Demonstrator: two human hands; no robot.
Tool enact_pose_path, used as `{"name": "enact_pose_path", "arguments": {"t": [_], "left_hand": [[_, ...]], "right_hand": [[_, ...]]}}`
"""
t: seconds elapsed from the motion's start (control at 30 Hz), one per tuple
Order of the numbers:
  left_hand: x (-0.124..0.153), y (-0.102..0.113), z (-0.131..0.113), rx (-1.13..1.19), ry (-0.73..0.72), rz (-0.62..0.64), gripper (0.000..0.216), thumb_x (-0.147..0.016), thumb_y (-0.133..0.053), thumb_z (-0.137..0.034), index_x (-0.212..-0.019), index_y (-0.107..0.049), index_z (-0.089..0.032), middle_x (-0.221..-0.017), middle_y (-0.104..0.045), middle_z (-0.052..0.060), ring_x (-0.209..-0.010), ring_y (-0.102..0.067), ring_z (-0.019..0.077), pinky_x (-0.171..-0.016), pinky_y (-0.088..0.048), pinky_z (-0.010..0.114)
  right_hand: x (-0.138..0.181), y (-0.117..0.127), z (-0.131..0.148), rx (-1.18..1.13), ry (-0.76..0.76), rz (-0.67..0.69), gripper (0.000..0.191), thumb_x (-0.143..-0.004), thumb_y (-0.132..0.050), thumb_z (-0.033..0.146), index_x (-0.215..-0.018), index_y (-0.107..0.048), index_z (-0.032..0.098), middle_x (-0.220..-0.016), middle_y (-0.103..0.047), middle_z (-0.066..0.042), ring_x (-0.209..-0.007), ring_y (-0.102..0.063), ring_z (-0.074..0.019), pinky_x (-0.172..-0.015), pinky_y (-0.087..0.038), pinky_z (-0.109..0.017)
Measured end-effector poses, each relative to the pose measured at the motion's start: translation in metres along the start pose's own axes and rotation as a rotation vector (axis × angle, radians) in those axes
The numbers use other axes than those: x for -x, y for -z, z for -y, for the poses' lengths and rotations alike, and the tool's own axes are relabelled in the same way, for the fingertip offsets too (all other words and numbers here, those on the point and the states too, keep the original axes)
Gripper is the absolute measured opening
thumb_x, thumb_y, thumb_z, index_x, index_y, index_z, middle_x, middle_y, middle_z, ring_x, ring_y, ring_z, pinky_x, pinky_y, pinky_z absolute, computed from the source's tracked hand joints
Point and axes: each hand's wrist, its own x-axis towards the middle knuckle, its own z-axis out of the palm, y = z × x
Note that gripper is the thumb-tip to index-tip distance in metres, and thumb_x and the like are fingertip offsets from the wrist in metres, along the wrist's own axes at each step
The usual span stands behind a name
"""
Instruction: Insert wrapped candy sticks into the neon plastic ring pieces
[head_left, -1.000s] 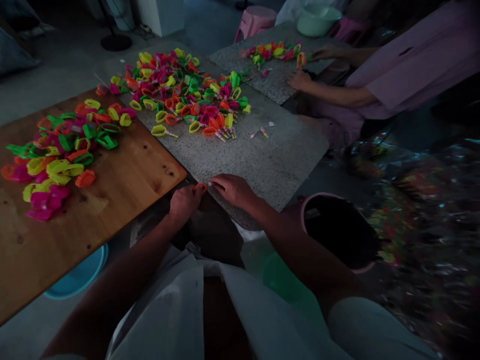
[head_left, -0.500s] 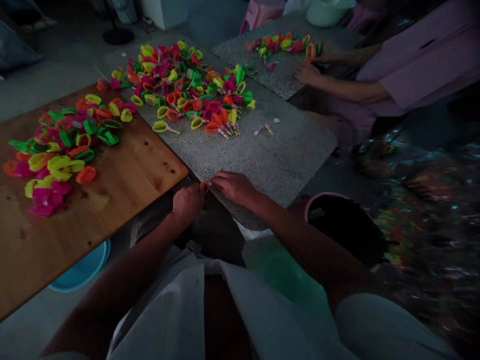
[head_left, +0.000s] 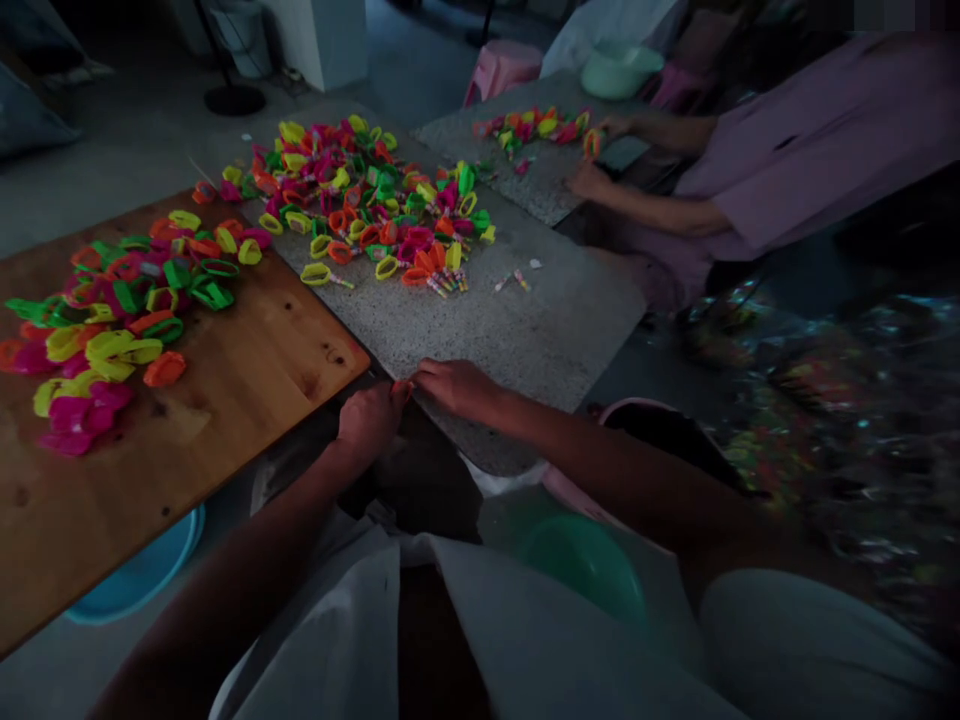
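Note:
My left hand (head_left: 370, 420) and my right hand (head_left: 455, 385) meet at the near edge of the grey stone slab (head_left: 540, 330). Between their fingertips they pinch a small orange plastic ring (head_left: 403, 387), mostly hidden by the fingers. A large heap of neon plastic rings (head_left: 367, 195) in pink, yellow, green and orange lies at the slab's far end, with a few small loose pieces (head_left: 512, 281) nearer to me. A second heap of rings (head_left: 112, 310) lies on the wooden board (head_left: 225, 400) to my left.
Across the slab another person in a pink top (head_left: 810, 150) handles rings on a second slab (head_left: 525, 170). A dark pink-rimmed bucket (head_left: 660, 440) stands by my right arm, a green basin (head_left: 577, 560) near my lap, a blue basin (head_left: 135, 580) under the board.
My hands have stayed together on the orange ring and closed over it, so less of it shows. The view has shifted slightly; the other person's hands have moved a little on their slab.

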Motion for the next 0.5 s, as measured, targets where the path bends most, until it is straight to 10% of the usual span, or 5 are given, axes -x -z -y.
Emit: {"name": "enact_pose_path", "arguments": {"t": [0.17, 0.5], "left_hand": [[-0.01, 0.047, 0.027, 0.255, -0.075, -0.147, 0.038, -0.095, -0.073, -0.052, -0.118, -0.077, -0.022, -0.086, -0.077, 0.007, -0.081, -0.071, 0.0236, -0.075, -0.047, 0.028], [0.01, 0.202, 0.176, -0.355, 0.251, -0.356, 0.031, -0.103, -0.063, -0.029, -0.13, -0.073, -0.019, -0.125, -0.072, 0.011, -0.108, -0.066, 0.0268, -0.084, -0.046, 0.03]], "right_hand": [[-0.017, 0.019, -0.043, 0.044, -0.199, -0.102, 0.022, -0.106, -0.064, 0.028, -0.095, -0.08, 0.019, -0.098, -0.074, -0.006, -0.086, -0.064, -0.0174, -0.07, -0.038, -0.028], [-0.088, 0.069, -0.14, -0.4, -1.066, -0.552, 0.043, -0.106, -0.064, 0.031, -0.138, -0.075, 0.005, -0.112, -0.077, -0.028, -0.062, -0.055, -0.01, -0.066, -0.038, -0.038]]}}
